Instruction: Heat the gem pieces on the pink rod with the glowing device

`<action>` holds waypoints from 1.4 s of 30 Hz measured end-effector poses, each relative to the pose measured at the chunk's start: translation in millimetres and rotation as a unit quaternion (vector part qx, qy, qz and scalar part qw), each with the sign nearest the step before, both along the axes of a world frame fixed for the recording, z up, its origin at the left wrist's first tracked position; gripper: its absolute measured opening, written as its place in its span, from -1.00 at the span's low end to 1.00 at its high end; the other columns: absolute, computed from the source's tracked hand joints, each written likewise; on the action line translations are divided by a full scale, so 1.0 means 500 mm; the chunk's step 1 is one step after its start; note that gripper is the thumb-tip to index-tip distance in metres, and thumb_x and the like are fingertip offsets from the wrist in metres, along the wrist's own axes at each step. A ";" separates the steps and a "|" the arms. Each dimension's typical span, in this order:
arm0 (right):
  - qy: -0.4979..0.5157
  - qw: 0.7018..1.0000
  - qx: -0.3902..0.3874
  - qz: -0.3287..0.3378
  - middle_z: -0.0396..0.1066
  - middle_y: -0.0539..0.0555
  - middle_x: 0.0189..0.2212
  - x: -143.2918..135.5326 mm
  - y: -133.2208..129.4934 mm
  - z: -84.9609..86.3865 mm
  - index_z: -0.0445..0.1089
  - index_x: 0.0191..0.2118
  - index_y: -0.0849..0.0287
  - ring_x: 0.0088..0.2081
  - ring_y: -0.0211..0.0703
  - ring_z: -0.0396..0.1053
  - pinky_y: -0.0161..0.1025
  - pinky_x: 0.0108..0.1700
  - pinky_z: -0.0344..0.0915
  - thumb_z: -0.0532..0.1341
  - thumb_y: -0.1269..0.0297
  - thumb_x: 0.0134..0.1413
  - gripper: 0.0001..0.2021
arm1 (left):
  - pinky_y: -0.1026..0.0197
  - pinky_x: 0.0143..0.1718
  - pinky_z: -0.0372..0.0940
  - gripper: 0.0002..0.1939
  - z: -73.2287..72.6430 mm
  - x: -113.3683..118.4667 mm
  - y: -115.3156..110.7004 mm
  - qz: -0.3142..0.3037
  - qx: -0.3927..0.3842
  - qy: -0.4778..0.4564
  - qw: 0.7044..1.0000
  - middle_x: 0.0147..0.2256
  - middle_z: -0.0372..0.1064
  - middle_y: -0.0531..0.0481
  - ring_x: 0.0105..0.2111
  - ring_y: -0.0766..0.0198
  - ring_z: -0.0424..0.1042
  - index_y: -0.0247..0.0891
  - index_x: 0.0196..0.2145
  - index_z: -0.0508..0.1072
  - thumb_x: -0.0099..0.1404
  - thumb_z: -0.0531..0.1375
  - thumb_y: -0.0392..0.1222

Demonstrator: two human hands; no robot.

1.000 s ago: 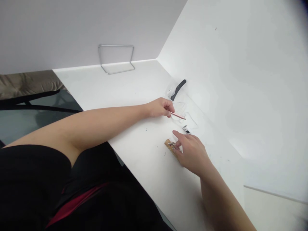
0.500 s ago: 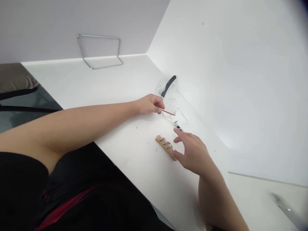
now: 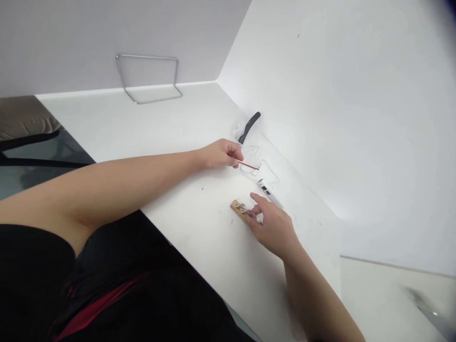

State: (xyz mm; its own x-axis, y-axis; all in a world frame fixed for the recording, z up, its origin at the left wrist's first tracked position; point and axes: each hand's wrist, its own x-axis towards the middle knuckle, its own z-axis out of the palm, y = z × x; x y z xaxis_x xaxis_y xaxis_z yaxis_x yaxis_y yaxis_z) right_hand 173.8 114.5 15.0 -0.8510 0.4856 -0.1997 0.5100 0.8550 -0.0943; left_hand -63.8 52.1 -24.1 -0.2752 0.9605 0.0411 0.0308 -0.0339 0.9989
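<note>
My left hand (image 3: 223, 154) is closed in a pinch on a slim pinkish pencil-like stick (image 3: 248, 165), its tip pointing right over the table. A small wooden strip (image 3: 235, 205) with several shiny metal pieces (image 3: 242, 211) lies on the tabletop. Over its right end is my right hand (image 3: 272, 225), index finger stretched out and thumb by the near edge. A gap shows between thumb and fingers; any contact with the strip is hard to make out. Just beyond that hand lies a white device (image 3: 270, 192) with dark windows, partly covered by it.
A black curved handle (image 3: 250, 127) lies by the wall, with clear, tangled plastic or cord (image 3: 252, 154) near it. A bent metal wire frame (image 3: 149, 101) stands at the back of the white table (image 3: 192, 228). A blurred metallic object (image 3: 422, 304) shows at lower right.
My right hand has moved left onto the right end of the wooden strip, uncovering more of the white device. My left hand and its stick have stayed nearly still.
</note>
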 end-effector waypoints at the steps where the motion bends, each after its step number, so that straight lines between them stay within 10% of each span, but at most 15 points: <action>1: 0.000 1.000 -0.002 -0.001 0.46 0.03 -0.27 0.001 0.001 0.000 0.11 0.12 0.07 -0.22 -0.06 0.38 -0.13 -0.24 0.25 0.10 0.34 0.01 -0.51 | 0.32 -0.50 0.06 -0.83 -0.001 -0.001 0.000 -0.001 0.004 0.003 1.000 -0.52 0.37 0.04 -0.53 0.44 0.22 -0.36 -0.42 0.45 -0.03 0.15 -0.44; 42: 0.061 0.992 -0.103 -0.033 0.53 0.03 -0.38 0.002 0.034 0.000 0.25 0.01 0.17 -0.34 -0.14 0.45 -0.17 -0.24 0.35 0.11 0.38 -0.08 -0.56 | 0.31 -0.50 0.07 -0.84 -0.006 -0.001 0.002 -0.004 0.010 0.011 1.000 -0.53 0.35 0.06 -0.52 0.42 0.24 -0.33 -0.43 0.44 -0.04 0.15 -0.43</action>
State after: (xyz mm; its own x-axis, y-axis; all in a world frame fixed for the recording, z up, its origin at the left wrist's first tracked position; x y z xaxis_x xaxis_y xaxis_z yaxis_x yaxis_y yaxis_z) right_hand 174.6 131.3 15.0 -0.8424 0.5011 -0.1980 0.5387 0.7757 -0.3287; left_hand -64.3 53.0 -26.9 -0.2663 0.9616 0.0664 0.0530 -0.0542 0.9971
